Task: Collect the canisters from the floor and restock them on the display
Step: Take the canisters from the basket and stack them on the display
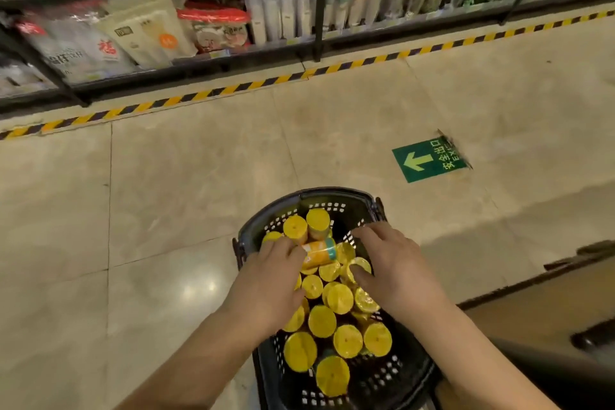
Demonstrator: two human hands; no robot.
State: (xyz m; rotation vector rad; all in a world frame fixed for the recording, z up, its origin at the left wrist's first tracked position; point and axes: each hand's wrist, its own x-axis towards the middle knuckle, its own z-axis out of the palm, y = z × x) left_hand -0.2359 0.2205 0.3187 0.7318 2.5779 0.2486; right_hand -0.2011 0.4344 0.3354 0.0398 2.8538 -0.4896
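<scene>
A black perforated shopping basket (336, 196) stands on the floor, packed with several yellow-lidded canisters (339, 298) standing upright. One orange canister with a teal band (321, 251) lies on its side on top of them. My left hand (271, 280) reaches into the basket and grips that lying canister at its left end. My right hand (387, 263) is over the basket's right side with its fingers curled on an upright canister (359, 268).
Beige floor tiles spread to the left and ahead. A yellow-and-black hazard stripe (206, 95) runs along the foot of the dark shelves (317, 10) stocked with bagged and boxed goods. A green exit sticker (429, 160) lies on the floor. A low wooden platform (539, 306) is at right.
</scene>
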